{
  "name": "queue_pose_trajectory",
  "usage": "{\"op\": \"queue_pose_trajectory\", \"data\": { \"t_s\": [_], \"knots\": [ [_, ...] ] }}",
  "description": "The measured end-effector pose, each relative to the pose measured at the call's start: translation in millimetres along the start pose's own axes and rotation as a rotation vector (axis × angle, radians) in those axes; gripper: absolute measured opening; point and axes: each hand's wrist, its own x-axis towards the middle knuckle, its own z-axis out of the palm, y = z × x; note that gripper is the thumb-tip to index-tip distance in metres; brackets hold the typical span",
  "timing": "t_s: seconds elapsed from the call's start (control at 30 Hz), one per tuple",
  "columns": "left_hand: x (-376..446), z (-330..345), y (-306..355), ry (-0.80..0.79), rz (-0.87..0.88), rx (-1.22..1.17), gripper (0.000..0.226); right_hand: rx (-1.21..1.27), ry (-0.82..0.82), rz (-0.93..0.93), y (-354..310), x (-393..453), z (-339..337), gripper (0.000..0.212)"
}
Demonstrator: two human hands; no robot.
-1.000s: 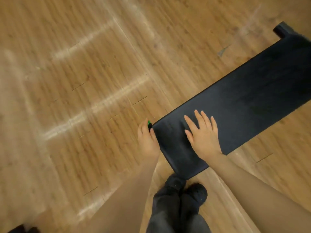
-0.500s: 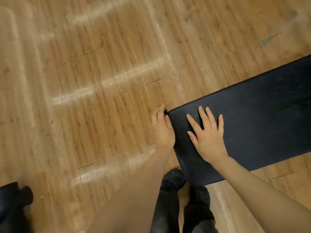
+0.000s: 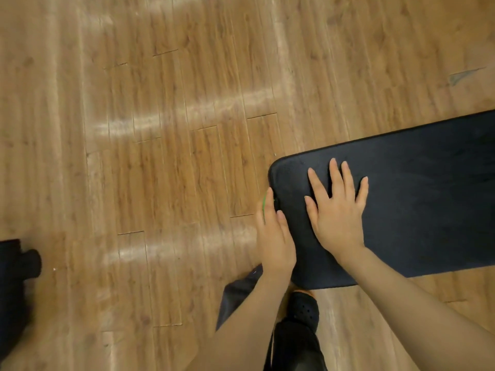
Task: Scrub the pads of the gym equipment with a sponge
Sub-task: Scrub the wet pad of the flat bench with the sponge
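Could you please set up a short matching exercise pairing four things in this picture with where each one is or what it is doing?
Things:
1. right hand
2. left hand
3. sponge
4. shoe

States or places:
A. green sliver showing at the fingers
B. on the wooden floor below the pad's near end
C. flat on top of the black pad, fingers spread
D. at the pad's end edge

Pairs: 1-C, 2-D, 3-A, 4-B

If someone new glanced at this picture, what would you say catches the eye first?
The black bench pad reaching in from the right over the wooden floor stands out most. The right hand lies flat on top of it with fingers spread, while the left hand holds a green sponge, barely visible, against the pad's end edge.
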Motion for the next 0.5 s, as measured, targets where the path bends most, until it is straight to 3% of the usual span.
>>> {"op": "queue_pose_trajectory", "data": {
  "t_s": [0.3,0.5],
  "knots": [
    [45,0,15,0.013,-0.087,-0.144,0.047,0.007,0.017,-0.008,1,-1,1,0.051],
    [-4,7,-2,0.042,-0.062,-0.092,0.045,0.011,0.016,-0.015,3,-2,3,0.052]
  ]
}}
